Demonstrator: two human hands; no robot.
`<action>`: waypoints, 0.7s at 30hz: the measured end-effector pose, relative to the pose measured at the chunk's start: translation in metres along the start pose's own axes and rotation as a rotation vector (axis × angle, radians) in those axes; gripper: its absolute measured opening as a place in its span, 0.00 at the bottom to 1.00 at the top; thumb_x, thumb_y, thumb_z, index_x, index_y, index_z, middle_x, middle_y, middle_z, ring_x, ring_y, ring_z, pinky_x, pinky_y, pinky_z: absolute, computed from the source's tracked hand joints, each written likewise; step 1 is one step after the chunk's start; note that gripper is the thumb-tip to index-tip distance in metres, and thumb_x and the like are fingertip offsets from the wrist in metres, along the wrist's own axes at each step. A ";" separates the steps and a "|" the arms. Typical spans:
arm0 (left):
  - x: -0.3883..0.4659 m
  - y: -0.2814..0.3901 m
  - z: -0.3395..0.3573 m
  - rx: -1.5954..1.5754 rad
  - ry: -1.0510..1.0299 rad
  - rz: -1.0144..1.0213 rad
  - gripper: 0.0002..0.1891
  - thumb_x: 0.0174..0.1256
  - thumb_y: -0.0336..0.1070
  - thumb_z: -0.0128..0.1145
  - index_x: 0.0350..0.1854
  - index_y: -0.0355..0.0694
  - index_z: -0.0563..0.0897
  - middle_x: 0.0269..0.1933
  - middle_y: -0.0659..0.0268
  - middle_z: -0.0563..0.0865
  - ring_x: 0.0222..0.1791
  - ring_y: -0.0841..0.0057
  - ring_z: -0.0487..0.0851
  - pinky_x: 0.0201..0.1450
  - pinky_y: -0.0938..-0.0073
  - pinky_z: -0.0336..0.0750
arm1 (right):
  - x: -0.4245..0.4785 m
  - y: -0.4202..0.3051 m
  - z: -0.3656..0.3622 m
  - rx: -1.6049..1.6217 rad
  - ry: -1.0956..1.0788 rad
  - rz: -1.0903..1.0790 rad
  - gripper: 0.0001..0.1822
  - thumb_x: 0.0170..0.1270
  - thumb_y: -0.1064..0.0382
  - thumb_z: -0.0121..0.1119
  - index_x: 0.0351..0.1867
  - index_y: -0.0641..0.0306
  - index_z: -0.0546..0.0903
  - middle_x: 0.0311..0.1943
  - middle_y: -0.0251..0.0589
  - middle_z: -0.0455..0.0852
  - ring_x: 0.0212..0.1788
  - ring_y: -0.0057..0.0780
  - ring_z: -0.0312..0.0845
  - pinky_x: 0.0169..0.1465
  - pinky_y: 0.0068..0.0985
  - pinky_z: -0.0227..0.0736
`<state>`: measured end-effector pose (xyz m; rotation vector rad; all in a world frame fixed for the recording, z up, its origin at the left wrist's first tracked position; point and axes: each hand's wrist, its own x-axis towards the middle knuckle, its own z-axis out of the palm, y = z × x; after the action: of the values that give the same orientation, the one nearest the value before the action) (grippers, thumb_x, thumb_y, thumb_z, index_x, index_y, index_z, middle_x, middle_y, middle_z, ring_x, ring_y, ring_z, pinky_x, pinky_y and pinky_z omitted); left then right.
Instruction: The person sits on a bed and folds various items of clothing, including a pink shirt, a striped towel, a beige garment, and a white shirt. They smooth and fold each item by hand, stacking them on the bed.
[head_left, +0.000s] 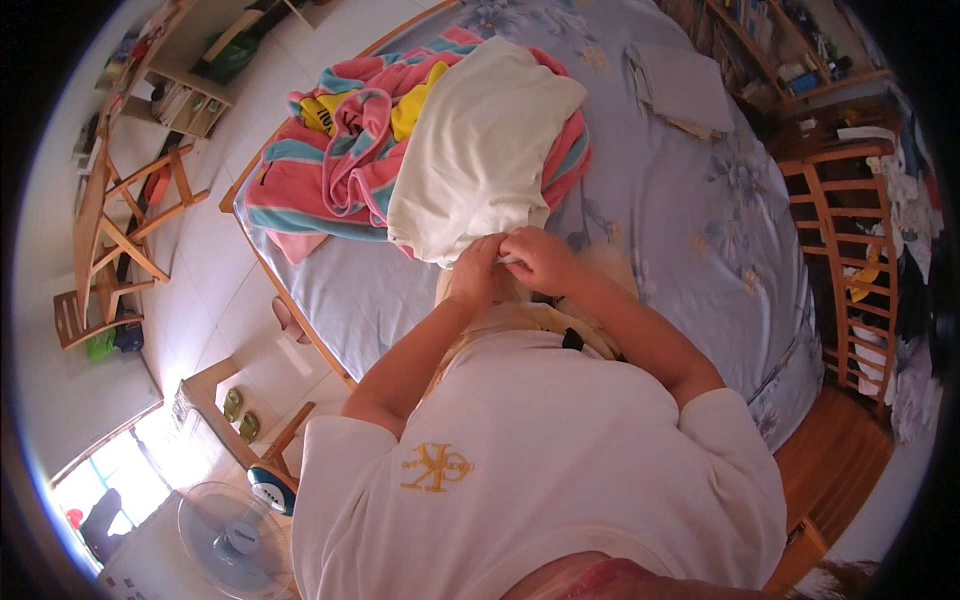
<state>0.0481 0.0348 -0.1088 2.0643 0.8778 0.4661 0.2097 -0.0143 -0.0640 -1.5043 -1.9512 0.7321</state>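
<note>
A cream-white cloth garment (487, 142) is spread over my lap and onto the bed in front of me. My left hand (481, 271) and my right hand (541, 260) meet at its near edge, and both pinch the fabric there with their fingers close together. The garment's far part rests on a crumpled striped blanket (300, 180) in pink and teal with yellow patches bearing letters. Parts of the fingertips are hidden by the hands themselves.
I sit on a bed with a pale blue floral sheet (667, 247). Folded grey cloth (682, 86) lies at far right. A slatted wooden chair (847, 262) stands right of the bed. To the left are a folding wooden chair (135, 225), a pink slipper (288, 321) and an electric fan (238, 538).
</note>
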 end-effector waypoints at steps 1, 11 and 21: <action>0.005 -0.003 -0.001 -0.025 -0.035 -0.083 0.23 0.42 0.23 0.55 0.46 0.41 0.76 0.43 0.57 0.80 0.45 0.58 0.77 0.48 0.66 0.71 | 0.000 0.006 -0.001 0.116 0.102 0.065 0.11 0.49 0.72 0.55 0.37 0.60 0.75 0.35 0.39 0.77 0.41 0.38 0.74 0.41 0.31 0.71; -0.001 -0.004 -0.003 -0.227 0.044 0.005 0.21 0.40 0.16 0.49 0.40 0.39 0.78 0.37 0.60 0.79 0.40 0.63 0.78 0.41 0.71 0.73 | -0.006 0.083 0.012 0.263 0.412 0.445 0.16 0.53 0.69 0.57 0.45 0.62 0.74 0.39 0.45 0.79 0.39 0.37 0.77 0.42 0.30 0.72; -0.001 0.001 -0.005 0.069 0.028 0.204 0.18 0.40 0.22 0.52 0.38 0.41 0.76 0.39 0.61 0.79 0.42 0.59 0.75 0.44 0.63 0.70 | -0.027 0.134 0.030 1.252 0.527 1.101 0.16 0.64 0.54 0.50 0.50 0.59 0.72 0.43 0.39 0.80 0.42 0.35 0.77 0.41 0.29 0.74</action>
<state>0.0446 0.0366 -0.1048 2.2268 0.7114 0.5827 0.2833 -0.0133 -0.1833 -1.4839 0.0460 1.3912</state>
